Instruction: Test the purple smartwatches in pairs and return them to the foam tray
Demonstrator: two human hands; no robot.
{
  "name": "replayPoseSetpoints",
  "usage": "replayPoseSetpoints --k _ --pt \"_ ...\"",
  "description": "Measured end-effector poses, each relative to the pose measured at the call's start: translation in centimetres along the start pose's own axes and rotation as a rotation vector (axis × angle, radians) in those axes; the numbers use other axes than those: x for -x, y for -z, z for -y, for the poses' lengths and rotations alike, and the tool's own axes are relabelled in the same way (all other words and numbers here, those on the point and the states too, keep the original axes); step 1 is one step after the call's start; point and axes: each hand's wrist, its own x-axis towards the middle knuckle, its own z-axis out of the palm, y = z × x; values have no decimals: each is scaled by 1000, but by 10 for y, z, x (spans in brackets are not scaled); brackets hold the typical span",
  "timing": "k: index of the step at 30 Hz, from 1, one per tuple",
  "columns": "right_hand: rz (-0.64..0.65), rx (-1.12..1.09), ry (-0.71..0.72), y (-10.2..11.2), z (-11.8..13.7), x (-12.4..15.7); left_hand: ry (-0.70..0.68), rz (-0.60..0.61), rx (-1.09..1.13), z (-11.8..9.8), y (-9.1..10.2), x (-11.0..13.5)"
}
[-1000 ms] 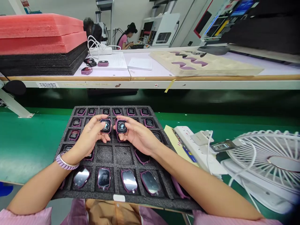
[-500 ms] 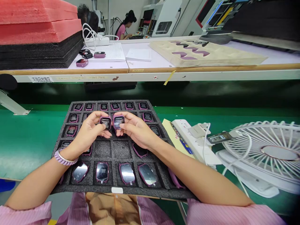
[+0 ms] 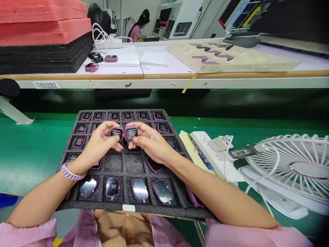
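A black foam tray (image 3: 120, 167) with square pockets lies on the green belt in front of me. Several purple smartwatch bodies sit in its pockets, back side up in the far rows and screen up in the near row (image 3: 138, 189). My left hand (image 3: 99, 145) pinches one purple watch body (image 3: 116, 132) above the tray's middle. My right hand (image 3: 150, 142) pinches a second watch body (image 3: 131, 133) right beside it. Both held watches show their label side. Two pockets just below my hands stand bare.
A white power strip (image 3: 209, 152) with plugs and a cable lies right of the tray, next to a white fan (image 3: 293, 171) lying flat. A shelf behind carries red and black foam sheets (image 3: 43, 37), loose watches (image 3: 91, 67) and a beige tray (image 3: 231, 58). A person works far back.
Both held watches were turned over from lit screen up to label side up. My hands stayed above the tray's middle.
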Motion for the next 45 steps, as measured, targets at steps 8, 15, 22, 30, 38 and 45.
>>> replayPoseSetpoints --k 8,15,22,30,38,45 --pt "-1 12 -17 -2 2 1 -31 1 -11 1 0 0" --pt "-28 -122 -113 1 3 -1 -45 -30 47 -1 4 1" --pt "-62 -114 -128 0 1 -4 29 10 52 1 2 0" --pt "-62 -124 -86 -1 3 -2 41 37 73 -2 2 3" --pt "-64 -102 -67 -1 0 -2 35 44 78 -2 1 3" --pt "-29 -103 -63 -1 1 1 42 19 100 -3 0 3"
